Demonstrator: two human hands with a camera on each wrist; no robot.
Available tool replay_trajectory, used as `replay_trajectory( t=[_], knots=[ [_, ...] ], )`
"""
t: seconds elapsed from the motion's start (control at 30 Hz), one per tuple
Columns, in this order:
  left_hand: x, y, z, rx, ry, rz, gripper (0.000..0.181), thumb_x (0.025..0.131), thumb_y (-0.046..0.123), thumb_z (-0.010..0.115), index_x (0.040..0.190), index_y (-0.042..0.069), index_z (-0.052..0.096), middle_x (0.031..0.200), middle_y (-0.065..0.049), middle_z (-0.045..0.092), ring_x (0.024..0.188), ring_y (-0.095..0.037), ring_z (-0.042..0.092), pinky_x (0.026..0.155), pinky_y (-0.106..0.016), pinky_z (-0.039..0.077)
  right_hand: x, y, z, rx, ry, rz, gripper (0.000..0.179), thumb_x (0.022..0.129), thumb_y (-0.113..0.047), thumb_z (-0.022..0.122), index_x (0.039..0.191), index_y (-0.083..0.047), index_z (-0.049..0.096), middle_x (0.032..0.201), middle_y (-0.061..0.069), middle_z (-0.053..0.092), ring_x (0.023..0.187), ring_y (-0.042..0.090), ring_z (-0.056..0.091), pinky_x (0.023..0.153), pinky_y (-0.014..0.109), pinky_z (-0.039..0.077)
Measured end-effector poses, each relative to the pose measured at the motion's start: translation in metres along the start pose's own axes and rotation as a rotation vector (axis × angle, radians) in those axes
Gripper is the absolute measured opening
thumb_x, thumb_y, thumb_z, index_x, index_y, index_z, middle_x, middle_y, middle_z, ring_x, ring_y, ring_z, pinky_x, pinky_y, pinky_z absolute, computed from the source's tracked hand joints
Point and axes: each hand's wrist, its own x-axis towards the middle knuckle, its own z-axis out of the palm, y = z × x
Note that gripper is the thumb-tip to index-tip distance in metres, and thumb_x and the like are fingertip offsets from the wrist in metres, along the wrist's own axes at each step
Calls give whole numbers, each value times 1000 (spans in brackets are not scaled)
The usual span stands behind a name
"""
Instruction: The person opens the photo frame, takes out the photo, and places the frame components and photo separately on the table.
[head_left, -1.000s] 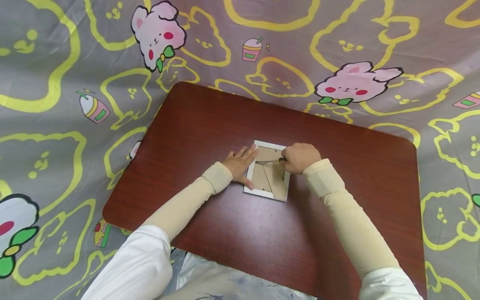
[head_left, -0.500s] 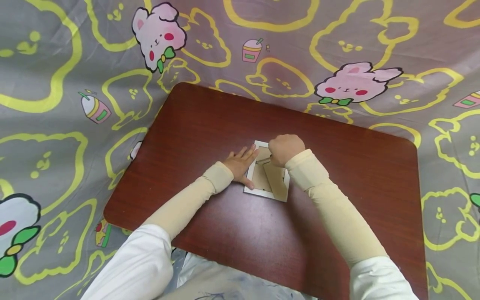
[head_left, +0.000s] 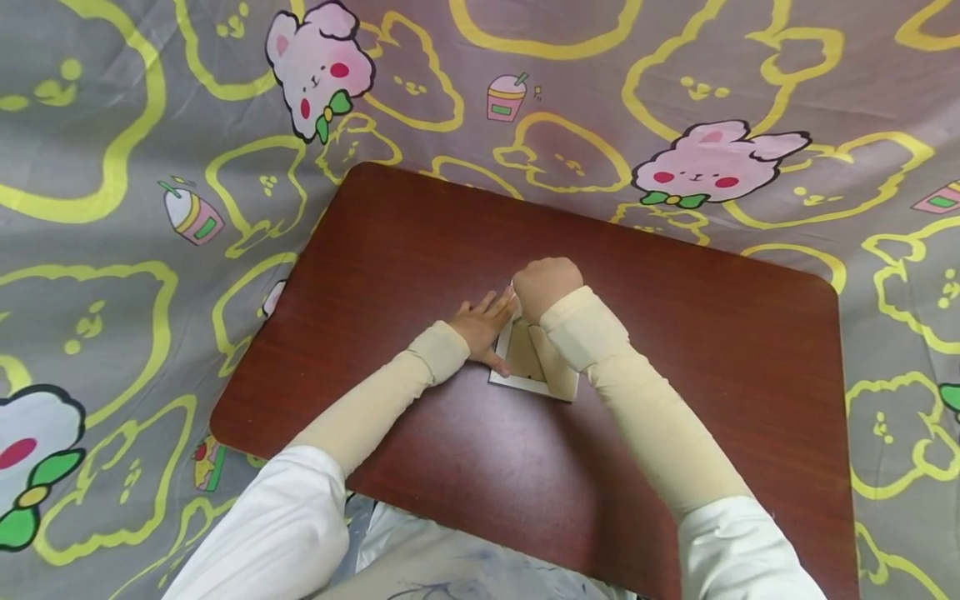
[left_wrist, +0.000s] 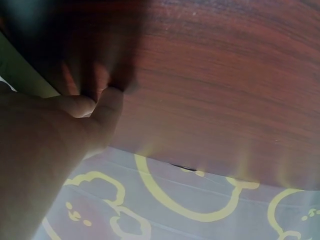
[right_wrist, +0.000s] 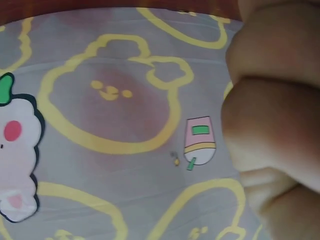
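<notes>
A small white picture frame (head_left: 521,384) lies face down on the table, its beige backing board (head_left: 522,357) showing with a slanted support flap (head_left: 557,371) on it. My left hand (head_left: 480,327) rests with spread fingers along the frame's left edge. Curled into a fist, my right hand (head_left: 547,287) is over the frame's upper part and grips a screwdriver with a yellow-and-black handle, which the hand hides now. The right wrist view shows the curled fingers (right_wrist: 270,115) large at the right. In the left wrist view, the left hand (left_wrist: 55,130) touches the frame's side.
The dark red-brown table (head_left: 420,250) has rounded corners and stretches out around the frame. A grey curtain (head_left: 427,50) with yellow outlines and pink rabbits hangs close behind the table and along its sides.
My right hand has moved left and away from me across the frame, covering its upper part and the screwdriver's shaft. The left hand and the frame have stayed in place.
</notes>
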Motion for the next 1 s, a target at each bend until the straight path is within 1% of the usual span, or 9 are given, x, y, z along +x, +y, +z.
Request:
replay_trajectory(
  t=[0.13,0.2,0.33,0.53,0.63,0.7,0.77,0.87,1.0],
  knots=[
    [2,-1,2,17,-9,-2,132,72,74,74,164,12,3,169,-9,-6,153,-36,0,114,-59,22,5,-12,-7,-40,-26,11,23,89,-16,72,111,-9,77,91,6,73,77,22,67,70,44,59],
    [3,-2,3,16,-6,-3,129,72,74,74,164,13,6,169,-9,-3,153,-36,-1,114,-59,21,6,-16,-9,-51,-11,11,21,91,-14,69,109,-10,78,88,6,72,75,20,66,69,44,59],
    [5,-4,5,17,1,-5,129,72,75,73,164,15,6,169,-7,-1,153,-35,-1,115,-57,20,6,-18,-9,-46,-2,16,19,91,-14,68,106,-10,79,88,6,72,75,22,66,68,45,59],
    [4,-2,3,8,-8,-4,133,71,75,74,164,15,0,168,-6,-12,153,-34,-2,115,-58,20,-1,-10,-1,-16,-3,21,23,86,-18,76,107,-10,78,90,9,73,78,27,69,67,47,58],
    [4,0,2,0,-18,-12,137,70,74,74,163,16,-8,167,-5,-18,153,-33,-2,116,-58,19,-9,-4,8,8,30,29,18,83,-15,77,99,-8,78,85,10,73,75,29,69,65,48,58],
    [4,0,3,10,-26,-21,138,71,75,73,162,17,-12,166,-5,-20,153,-32,-3,116,-58,18,-14,2,14,29,59,38,9,82,-12,75,88,-7,77,77,10,71,69,29,68,63,49,57],
    [5,-1,4,25,-36,-32,139,70,77,72,161,18,-15,166,-4,-21,153,-31,-3,117,-57,18,-19,7,21,50,85,47,5,81,-12,75,80,-7,75,71,9,68,65,29,66,60,50,56],
    [4,-1,3,30,-34,-37,139,69,78,71,161,19,-15,166,-5,-20,153,-31,-2,117,-57,19,-26,15,28,99,94,64,11,83,-17,75,75,-9,73,67,8,65,64,30,65,59,51,55],
    [2,0,0,15,-30,-35,139,68,78,71,162,18,-13,166,-6,-19,153,-31,-1,117,-58,19,-34,25,33,175,75,80,17,85,-24,78,74,-12,72,66,5,63,64,28,65,57,51,53]
  ],
)
